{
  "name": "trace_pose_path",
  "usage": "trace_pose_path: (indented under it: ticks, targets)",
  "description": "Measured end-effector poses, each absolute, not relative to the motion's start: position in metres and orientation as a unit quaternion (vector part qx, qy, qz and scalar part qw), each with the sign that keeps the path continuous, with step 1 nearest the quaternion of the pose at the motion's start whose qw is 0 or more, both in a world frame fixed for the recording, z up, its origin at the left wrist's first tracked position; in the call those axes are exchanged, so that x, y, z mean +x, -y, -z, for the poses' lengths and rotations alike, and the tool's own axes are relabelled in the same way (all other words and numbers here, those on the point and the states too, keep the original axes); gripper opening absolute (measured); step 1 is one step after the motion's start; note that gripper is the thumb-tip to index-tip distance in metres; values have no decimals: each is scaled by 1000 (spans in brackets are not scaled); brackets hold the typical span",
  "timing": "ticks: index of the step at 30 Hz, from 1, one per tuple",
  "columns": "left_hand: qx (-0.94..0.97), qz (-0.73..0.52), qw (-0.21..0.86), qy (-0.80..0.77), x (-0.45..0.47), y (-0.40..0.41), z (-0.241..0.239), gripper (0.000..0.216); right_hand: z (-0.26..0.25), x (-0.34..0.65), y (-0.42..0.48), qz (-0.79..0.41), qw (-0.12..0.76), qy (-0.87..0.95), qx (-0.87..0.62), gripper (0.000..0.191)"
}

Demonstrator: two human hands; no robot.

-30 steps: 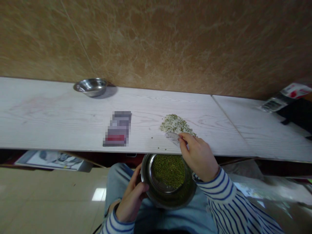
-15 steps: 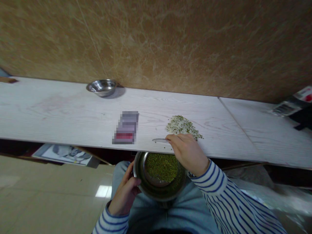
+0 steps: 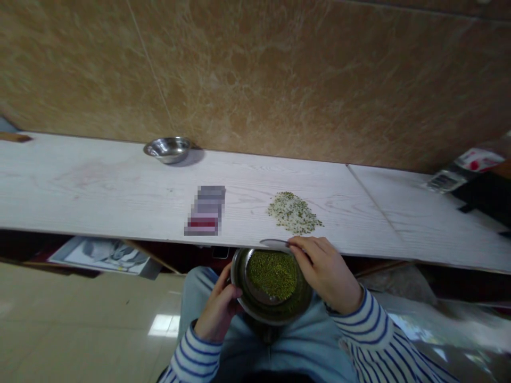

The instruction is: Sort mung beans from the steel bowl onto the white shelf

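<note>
My left hand (image 3: 221, 307) grips the left rim of a metal bowl (image 3: 244, 300), thumb over the edge, above my lap just below the table edge. Inside the bowl lie many small green beans (image 3: 272, 274), like mung beans. In my right hand (image 3: 325, 268) is a thin, pale, curved utensil (image 3: 274, 243), perhaps a spoon or knife seen edge-on; the hand hides its handle. Its tip points left over the front table edge, above the bowl's far rim. Beyond it, a pile of white grains mixed with green beans (image 3: 293, 211) rests on the table.
On the white table (image 3: 91, 197), a blurred-out phone-like rectangle (image 3: 205, 210) lies left of the pile. A small metal bowl (image 3: 168, 150) stands near the wall. Dark items and a clear package (image 3: 445, 181) sit at right. An open shelf with a tray (image 3: 99, 255) is underneath.
My right hand and the utensil have drawn back from the pile toward me, to the table edge. The bowl in my left hand sits slightly further right in view, and the view has shifted a little.
</note>
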State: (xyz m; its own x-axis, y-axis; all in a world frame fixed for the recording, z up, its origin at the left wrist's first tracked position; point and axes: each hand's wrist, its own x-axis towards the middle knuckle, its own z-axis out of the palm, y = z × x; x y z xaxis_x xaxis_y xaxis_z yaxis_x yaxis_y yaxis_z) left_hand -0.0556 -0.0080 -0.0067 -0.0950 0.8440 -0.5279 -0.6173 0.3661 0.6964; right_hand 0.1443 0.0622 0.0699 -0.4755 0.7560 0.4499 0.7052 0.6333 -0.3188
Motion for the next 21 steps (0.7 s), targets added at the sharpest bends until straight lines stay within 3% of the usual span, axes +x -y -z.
trace_pose_path:
  ticks: [5,12,21]
  targets:
    - [111,-547,662,-499,-41,10,7,63,-64,169,-57,-48,349,800,-485,21]
    - [116,-521,663,-525,-33,12,9,67,-64,200,-56,-43,376,735,-563,27]
    - [115,-533,651,-528,-37,13,14,61,-71,186,-81,81,255,798,-541,24]
